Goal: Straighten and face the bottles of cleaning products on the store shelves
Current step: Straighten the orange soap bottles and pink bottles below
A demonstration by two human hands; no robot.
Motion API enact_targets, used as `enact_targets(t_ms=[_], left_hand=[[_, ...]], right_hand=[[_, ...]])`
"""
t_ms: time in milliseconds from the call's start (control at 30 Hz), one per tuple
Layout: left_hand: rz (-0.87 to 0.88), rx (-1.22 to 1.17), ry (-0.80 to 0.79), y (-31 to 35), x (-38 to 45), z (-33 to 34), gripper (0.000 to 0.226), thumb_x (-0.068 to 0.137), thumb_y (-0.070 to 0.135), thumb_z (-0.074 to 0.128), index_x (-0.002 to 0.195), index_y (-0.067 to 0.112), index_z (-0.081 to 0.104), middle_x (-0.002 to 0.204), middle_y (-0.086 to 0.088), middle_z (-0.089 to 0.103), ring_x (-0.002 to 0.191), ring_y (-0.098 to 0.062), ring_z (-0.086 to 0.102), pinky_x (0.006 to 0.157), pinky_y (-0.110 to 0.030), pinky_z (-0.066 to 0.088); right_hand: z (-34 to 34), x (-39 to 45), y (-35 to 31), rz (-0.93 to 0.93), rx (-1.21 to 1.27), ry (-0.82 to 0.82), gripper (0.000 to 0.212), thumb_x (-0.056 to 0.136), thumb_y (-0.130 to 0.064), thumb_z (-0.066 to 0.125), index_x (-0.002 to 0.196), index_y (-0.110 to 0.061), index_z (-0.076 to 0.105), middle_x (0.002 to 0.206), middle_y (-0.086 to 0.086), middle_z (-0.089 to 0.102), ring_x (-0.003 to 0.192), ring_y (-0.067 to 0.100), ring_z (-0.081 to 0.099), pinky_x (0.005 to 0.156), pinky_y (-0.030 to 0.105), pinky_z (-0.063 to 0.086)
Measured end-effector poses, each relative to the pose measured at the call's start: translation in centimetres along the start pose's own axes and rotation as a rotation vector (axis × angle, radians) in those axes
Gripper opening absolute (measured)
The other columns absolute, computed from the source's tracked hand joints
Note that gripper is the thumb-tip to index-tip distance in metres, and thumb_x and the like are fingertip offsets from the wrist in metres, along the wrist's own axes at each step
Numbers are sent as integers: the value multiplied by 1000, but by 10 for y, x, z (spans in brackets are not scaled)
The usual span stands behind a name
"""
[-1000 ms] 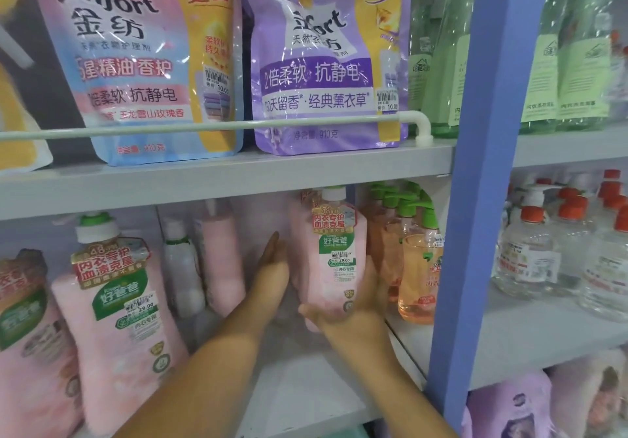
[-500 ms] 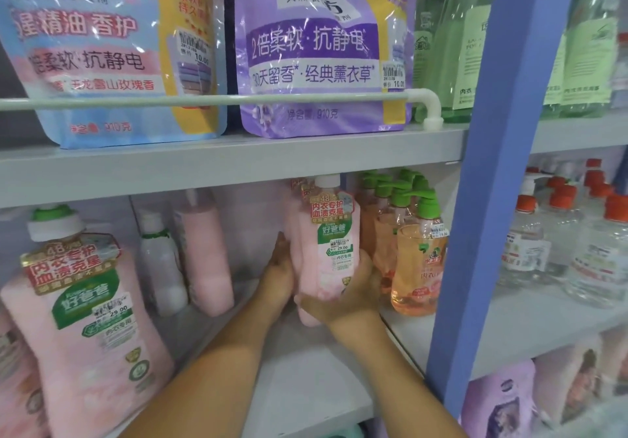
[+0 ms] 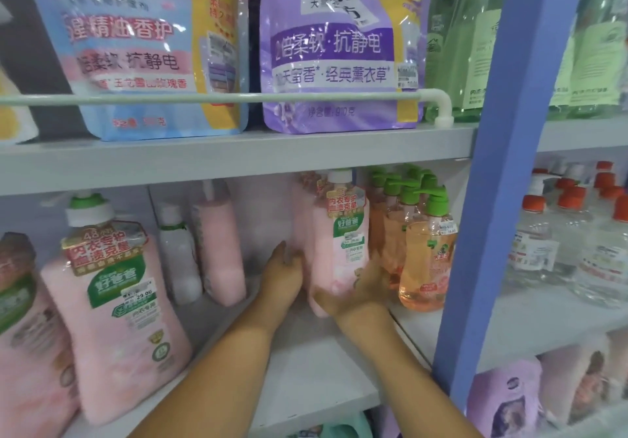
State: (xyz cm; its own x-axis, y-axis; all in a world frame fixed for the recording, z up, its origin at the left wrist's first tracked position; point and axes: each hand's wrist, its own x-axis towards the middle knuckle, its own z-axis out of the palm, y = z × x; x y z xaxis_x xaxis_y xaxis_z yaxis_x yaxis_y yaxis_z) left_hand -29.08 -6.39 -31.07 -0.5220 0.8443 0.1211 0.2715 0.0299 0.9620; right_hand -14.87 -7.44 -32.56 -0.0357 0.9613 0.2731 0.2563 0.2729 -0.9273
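Observation:
A pink detergent bottle (image 3: 336,244) with a white cap and green label stands upright deep on the middle shelf (image 3: 316,366), label facing me. My right hand (image 3: 353,289) cups its lower right side and base, fingers curled round it. My left hand (image 3: 283,272) presses flat against its left side, fingers extended. Another pink bottle stands right behind it, mostly hidden. Orange pump bottles (image 3: 424,261) with green tops stand just to its right. A large pink bottle (image 3: 119,312) of the same brand stands at the shelf front on the left.
Two slim bottles (image 3: 200,250) stand at the back left. Softener pouches (image 3: 336,46) sit behind a white rail (image 3: 217,98) on the upper shelf. A blue upright post (image 3: 492,199) bounds the bay; clear bottles with red caps (image 3: 574,244) fill the shelf beyond it.
The pink bottle has moved back and stands straighter against the one behind. My left hand has closed in against its side. The camera has moved closer and tilted down.

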Motion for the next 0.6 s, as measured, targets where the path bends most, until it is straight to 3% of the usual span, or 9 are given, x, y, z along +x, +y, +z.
enact_targets(t_ms=[67, 133, 167, 233, 300, 333, 400, 467, 600], left_hand=[[23, -35, 64, 15, -31, -21, 50, 103, 16, 51, 153, 16, 48, 151, -5, 54, 128, -13, 58, 100, -21, 44], [169, -89, 134, 19, -77, -48, 38, 101, 12, 56, 135, 26, 64, 134, 8, 67, 101, 13, 63, 83, -6, 45], [265, -114, 192, 18, -102, -64, 33, 99, 12, 59, 123, 33, 70, 126, 15, 72, 97, 18, 63, 81, -3, 46], [441, -97, 371, 11, -149, -101, 27, 94, 23, 62, 111, 41, 72, 119, 19, 72, 109, 8, 65, 89, -9, 49], [615, 27, 621, 2, -174, -138, 29, 89, 23, 61, 111, 41, 68, 122, 13, 69, 119, -8, 63, 100, -21, 48], [679, 92, 740, -2, -179, -153, 31, 88, 17, 61, 112, 37, 66, 125, 9, 66, 123, -11, 60, 104, -24, 46], [733, 183, 879, -8, -183, -173, 39, 83, 6, 62, 119, 20, 62, 129, -3, 60, 128, -1, 52, 108, -16, 40], [691, 206, 848, -16, -183, -179, 50, 78, 2, 63, 127, 12, 58, 135, -7, 54, 130, 9, 46, 109, -9, 36], [292, 58, 642, -35, -182, -171, 72, 86, 4, 70, 151, 18, 43, 158, -2, 43, 146, -19, 41, 122, -46, 33]], right_hand=[[-5, -22, -2, -91, -53, 169, 103, 66, -37, 93, 148, -21, 33, 132, 0, 44, 110, 10, 47, 88, 25, 45], [-3, -48, -13, -241, -45, 283, 58, 75, -48, 76, 124, -38, 46, 112, -12, 51, 94, 6, 51, 75, 18, 43], [4, -57, -23, -285, 8, 200, 37, 77, -47, 67, 109, -45, 48, 101, -18, 56, 88, 3, 56, 71, 15, 43], [30, -56, -42, -272, 79, -87, 19, 80, -36, 64, 96, -40, 57, 92, -15, 64, 86, 6, 63, 76, 20, 52], [63, -39, -61, -211, 0, -316, 22, 86, -30, 71, 105, -32, 60, 105, -9, 66, 97, 16, 67, 86, 31, 54], [80, -28, -71, -177, -99, -386, 33, 88, -35, 72, 116, -27, 58, 115, -3, 63, 107, 22, 65, 86, 29, 50], [112, -9, -83, -161, -212, -422, 58, 88, -44, 71, 136, -19, 49, 129, 5, 55, 119, 28, 58, 82, 26, 39], [135, 1, -87, -151, -76, -445, 59, 85, -36, 77, 134, -18, 52, 127, 5, 60, 116, 28, 61, 83, 28, 47], [149, 0, -82, -153, -15, -418, 52, 83, -29, 77, 128, -20, 53, 119, 2, 67, 108, 22, 66, 88, 31, 54]])
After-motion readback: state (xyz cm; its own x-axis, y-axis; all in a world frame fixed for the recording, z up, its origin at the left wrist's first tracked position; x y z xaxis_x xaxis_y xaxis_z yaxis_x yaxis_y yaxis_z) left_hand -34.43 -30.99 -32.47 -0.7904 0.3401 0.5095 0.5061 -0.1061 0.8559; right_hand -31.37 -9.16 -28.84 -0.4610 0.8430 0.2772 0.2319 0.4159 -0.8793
